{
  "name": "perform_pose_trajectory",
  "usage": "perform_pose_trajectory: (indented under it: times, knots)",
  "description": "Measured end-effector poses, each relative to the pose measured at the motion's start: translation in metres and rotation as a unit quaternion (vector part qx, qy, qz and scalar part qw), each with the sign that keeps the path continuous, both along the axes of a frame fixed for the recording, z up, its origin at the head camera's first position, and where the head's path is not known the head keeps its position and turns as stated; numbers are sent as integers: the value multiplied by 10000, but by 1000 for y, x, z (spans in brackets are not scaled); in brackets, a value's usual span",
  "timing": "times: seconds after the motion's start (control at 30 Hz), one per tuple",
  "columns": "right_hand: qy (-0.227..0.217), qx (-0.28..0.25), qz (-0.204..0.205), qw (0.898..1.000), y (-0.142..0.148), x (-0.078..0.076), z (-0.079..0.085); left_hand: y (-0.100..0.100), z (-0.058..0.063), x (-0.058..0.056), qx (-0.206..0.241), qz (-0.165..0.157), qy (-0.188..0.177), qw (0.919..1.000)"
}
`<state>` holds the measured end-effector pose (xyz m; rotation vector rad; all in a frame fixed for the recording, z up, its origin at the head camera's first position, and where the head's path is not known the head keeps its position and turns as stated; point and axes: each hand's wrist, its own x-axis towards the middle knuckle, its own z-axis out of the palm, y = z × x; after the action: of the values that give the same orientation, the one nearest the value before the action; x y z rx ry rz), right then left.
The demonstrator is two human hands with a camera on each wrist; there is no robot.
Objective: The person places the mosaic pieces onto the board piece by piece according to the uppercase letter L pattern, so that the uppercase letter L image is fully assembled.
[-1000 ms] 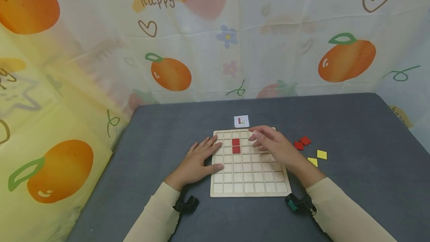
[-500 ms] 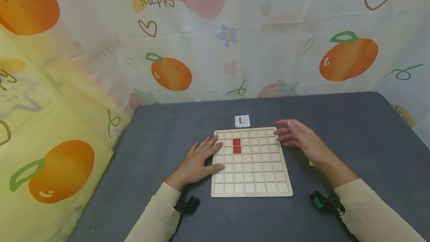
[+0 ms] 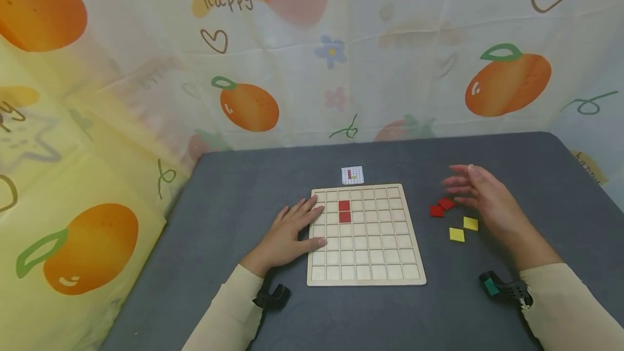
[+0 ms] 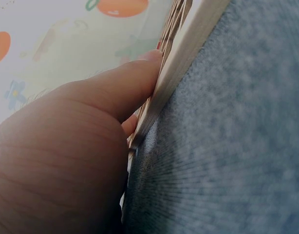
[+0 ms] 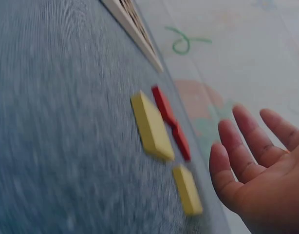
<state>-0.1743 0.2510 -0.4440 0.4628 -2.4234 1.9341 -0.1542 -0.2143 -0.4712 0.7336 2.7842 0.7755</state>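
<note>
A wooden grid board [image 3: 368, 284] lies on the dark table, two red square tiles [image 3: 344, 211] set one above the other in its upper left cells. My left hand [image 3: 288, 230] rests on the board's left edge with fingers spread; in the left wrist view its thumb [image 4: 125, 85] lies over the rim. Off to the right, my right hand [image 3: 487, 199] hovers with relaxed fingers and nothing in them. Just left of it are two loose red tiles [image 3: 436, 211] and two yellow tiles [image 3: 456, 234]. The right wrist view shows a yellow tile [image 5: 150, 126] nearest that palm's side.
A small card [image 3: 352, 175] printed with a grid and coloured squares lies behind the board. A cloth with orange fruit prints [image 3: 302, 69] hangs behind and to the left of the table [image 3: 234, 188]. Both wrists wear black straps.
My right hand has moved from over the board out to the right, past the loose tiles, which show again. My left hand has stayed on the board's edge.
</note>
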Motion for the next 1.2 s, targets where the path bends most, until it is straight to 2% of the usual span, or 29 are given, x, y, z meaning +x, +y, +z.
perform_pose_trajectory:
  times: [0.17,0.27,0.37,0.63,0.87,1.03,1.2]
  knots:
    - [-87,220,-404,9989,10,-2,-9,0,0,1,27,-2,-25,10000]
    - [-102,608,-570,9965,14,-3,-14,0,0,1,55,-7,-27,10000]
    - [-64,1078,-556,9926,14,-4,-18,0,0,1,39,7,-17,10000]
    - [-280,2214,-580,9730,13,-6,-24,0,-1,0,-19,40,8,10000]
    - [205,2903,-439,9557,8,-7,-25,0,-1,0,-17,20,10,10000]
    - [281,3061,-467,9504,6,-7,-24,-1,-1,-1,-24,3,10,10000]
    - [291,2904,-564,9548,5,-4,-24,1,0,-1,-52,16,9,10000]
